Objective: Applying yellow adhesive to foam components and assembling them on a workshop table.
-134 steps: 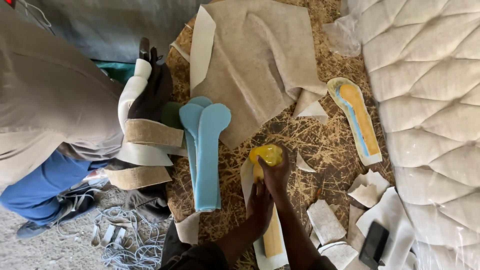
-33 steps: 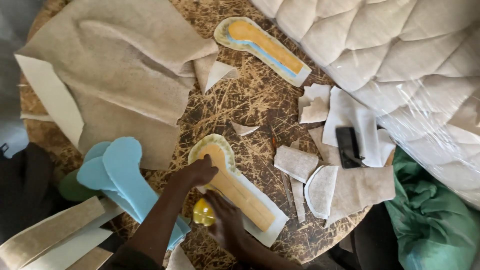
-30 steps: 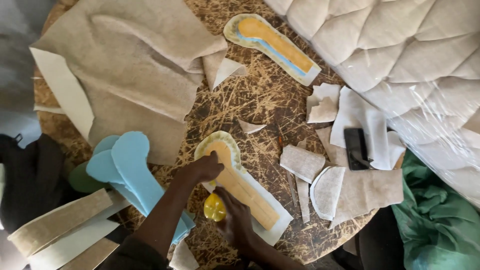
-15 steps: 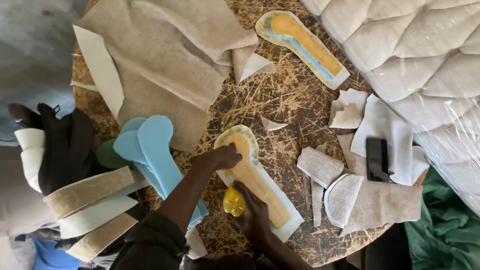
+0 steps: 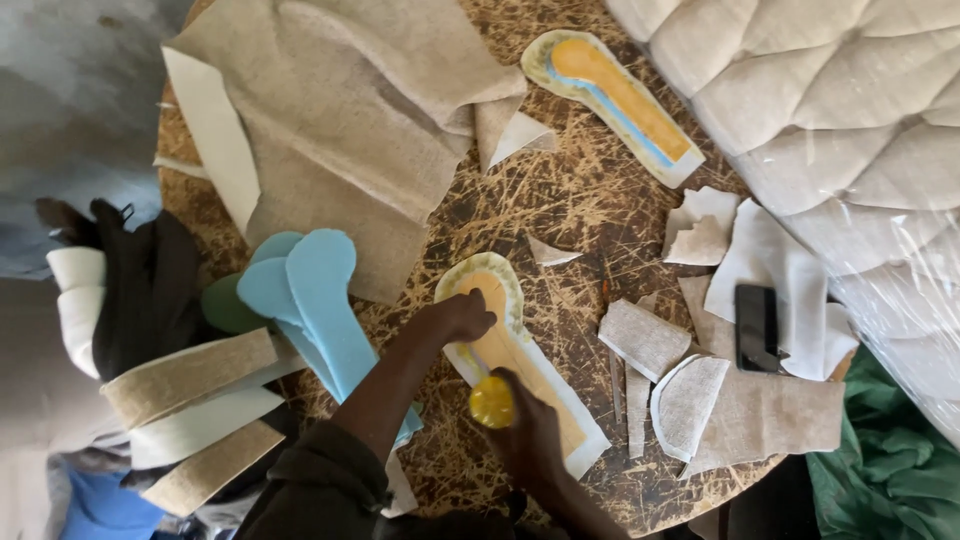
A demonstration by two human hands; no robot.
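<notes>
Pressing down on the near insole [image 5: 520, 375], the left hand [image 5: 455, 318] sits fingers-flat on its rounded far end, probably pinning the piece so it does not slide on the counter [image 5: 570, 205]. Right hand [image 5: 530, 435] is closed around a small yellow applicator [image 5: 492, 400], its tip touching the insole's orange-coated middle; the grip looks set for spreading glue along the length. Hands are apart, one at each end of the same piece.

Insole lies diagonally near the counter's near edge, white-rimmed, orange centre facing up. A second insole [image 5: 615, 95], same orange coat plus a blue stripe, lies at the far side, well apart, likely set aside face-up so the coating stays untouched.

Left of the working piece: a stack of blue foam soles [image 5: 315, 300] overlapping each other, partly hanging over the counter edge. Far left: a big sheet of beige fabric [image 5: 350, 130] with cut-outs, folded over itself. Right: beige and white offcuts [image 5: 700, 395] scattered, with a black phone [image 5: 757, 328] resting on a white scrap. Quilted cream padding under clear plastic [image 5: 850, 120] fills the far right corner. Rolled beige strips [image 5: 190, 375] lie off the counter at near left, beside dark cloth.

Cannot tell whether the applicator is a bottle or a sponge; too small and half covered by fingers.
</notes>
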